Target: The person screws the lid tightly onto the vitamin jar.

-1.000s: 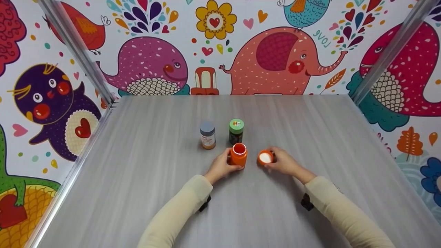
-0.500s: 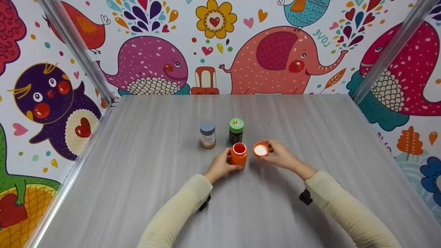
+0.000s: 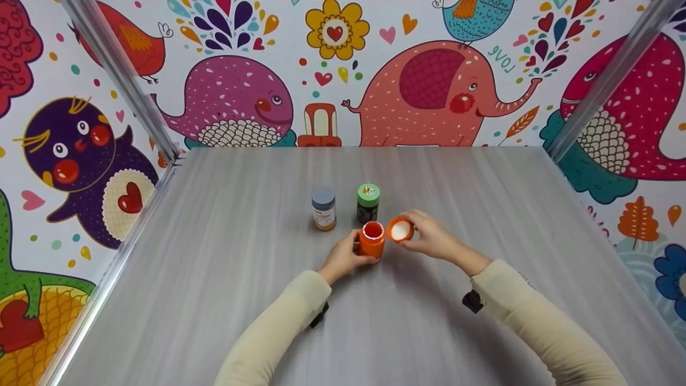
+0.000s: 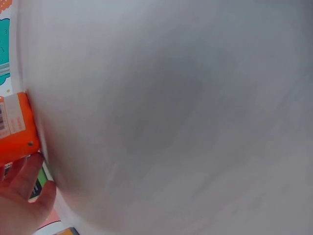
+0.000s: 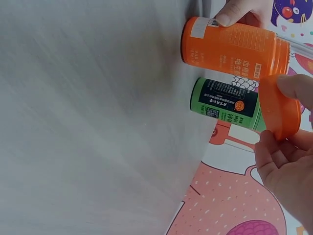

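An uncapped orange bottle (image 3: 372,247) stands upright on the grey table, its mouth facing up. My left hand (image 3: 342,258) grips it from the left side, thumb toward the front. In my right hand (image 3: 435,237) the orange cap (image 3: 400,230) is pinched by its edge, tilted so its white inside shows in the head view. The cap is raised off the table, close to the right of the bottle's mouth. From the right wrist, the cap (image 5: 280,108) overlaps the bottle's neck, with the thumb on one side and fingers on the other. The left wrist view shows only the bottle's lower part (image 4: 17,129).
Just behind the orange bottle stands a dark bottle with a green lid (image 3: 368,202). Left of that is a clear bottle with a grey lid (image 3: 323,208). The table (image 3: 241,214) ends at walls with cartoon animals, and metal posts (image 3: 115,75) rise at its far corners.
My right hand has lifted the cap and brought it left, nearer the bottle's mouth, turning it to face the bottle more. The left hand and the orange bottle have stayed in place.
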`<state>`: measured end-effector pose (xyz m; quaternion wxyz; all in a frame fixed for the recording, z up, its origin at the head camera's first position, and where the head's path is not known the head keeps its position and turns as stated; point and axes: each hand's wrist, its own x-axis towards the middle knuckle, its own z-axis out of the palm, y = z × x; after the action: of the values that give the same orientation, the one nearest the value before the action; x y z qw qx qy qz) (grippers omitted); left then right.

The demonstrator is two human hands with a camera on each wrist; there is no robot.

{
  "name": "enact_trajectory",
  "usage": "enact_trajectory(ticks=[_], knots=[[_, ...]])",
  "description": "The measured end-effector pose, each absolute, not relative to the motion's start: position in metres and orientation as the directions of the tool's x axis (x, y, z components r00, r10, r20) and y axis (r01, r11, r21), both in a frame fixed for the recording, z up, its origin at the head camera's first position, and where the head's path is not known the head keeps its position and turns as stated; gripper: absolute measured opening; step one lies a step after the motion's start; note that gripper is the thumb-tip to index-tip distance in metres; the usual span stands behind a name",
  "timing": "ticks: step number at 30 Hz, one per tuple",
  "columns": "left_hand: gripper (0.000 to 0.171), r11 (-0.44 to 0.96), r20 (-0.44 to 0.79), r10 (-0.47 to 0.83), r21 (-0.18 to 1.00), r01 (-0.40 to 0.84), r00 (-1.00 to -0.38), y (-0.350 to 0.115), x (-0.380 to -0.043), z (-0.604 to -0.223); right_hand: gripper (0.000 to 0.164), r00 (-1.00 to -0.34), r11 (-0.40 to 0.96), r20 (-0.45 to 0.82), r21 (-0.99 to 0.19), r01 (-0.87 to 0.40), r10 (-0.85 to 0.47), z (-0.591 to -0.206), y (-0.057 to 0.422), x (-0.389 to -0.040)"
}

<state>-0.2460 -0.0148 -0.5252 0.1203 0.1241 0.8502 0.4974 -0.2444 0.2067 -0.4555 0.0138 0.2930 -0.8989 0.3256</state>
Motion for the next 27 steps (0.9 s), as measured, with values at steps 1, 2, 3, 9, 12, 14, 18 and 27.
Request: enact_trajectory(ticks=[1, 2, 3, 9, 12, 14, 18, 27], knots=[[0.061, 0.474, -0.078, 0.331, 0.875, 0.094, -0.94, -0.015, -0.246, -0.525, 0.048, -0.827, 0.623, 0.211, -0.568, -0.538, -0.521, -0.455, 0.206, -0.244], [0.061, 0.472, -0.074, 0.334, 0.876, 0.099, -0.94, -0.015, -0.246, -0.525, 0.049, -0.827, 0.63, 0.204, -0.56, -0.538, -0.524, -0.454, 0.205, -0.244], [0.061, 0.47, -0.068, 0.336, 0.877, 0.104, -0.939, -0.015, -0.246, -0.525, 0.049, -0.825, 0.635, 0.201, -0.551, -0.541, -0.528, -0.454, 0.204, -0.245], [0.061, 0.466, -0.037, 0.337, 0.875, 0.132, -0.941, -0.014, -0.246, -0.527, 0.052, -0.763, 0.617, 0.284, -0.458, -0.64, -0.58, -0.451, 0.201, -0.247], [0.061, 0.47, -0.025, 0.338, 0.871, 0.145, -0.941, -0.015, -0.247, -0.528, 0.054, -0.734, 0.602, 0.311, -0.425, -0.676, -0.604, -0.449, 0.2, -0.247], [0.06, 0.474, -0.027, 0.341, 0.868, 0.147, -0.94, -0.015, -0.247, -0.528, 0.054, -0.738, 0.601, 0.292, -0.438, -0.669, -0.609, -0.447, 0.199, -0.247], [0.061, 0.489, -0.022, 0.35, 0.857, 0.163, -0.937, -0.016, -0.247, -0.529, 0.056, -0.761, 0.61, 0.242, -0.475, -0.634, -0.602, -0.443, 0.195, -0.248], [0.064, 0.488, -0.034, 0.347, 0.86, 0.15, -0.937, -0.016, -0.247, -0.529, 0.056, -0.791, 0.578, 0.212, -0.579, -0.575, -0.574, -0.441, 0.186, -0.25]])
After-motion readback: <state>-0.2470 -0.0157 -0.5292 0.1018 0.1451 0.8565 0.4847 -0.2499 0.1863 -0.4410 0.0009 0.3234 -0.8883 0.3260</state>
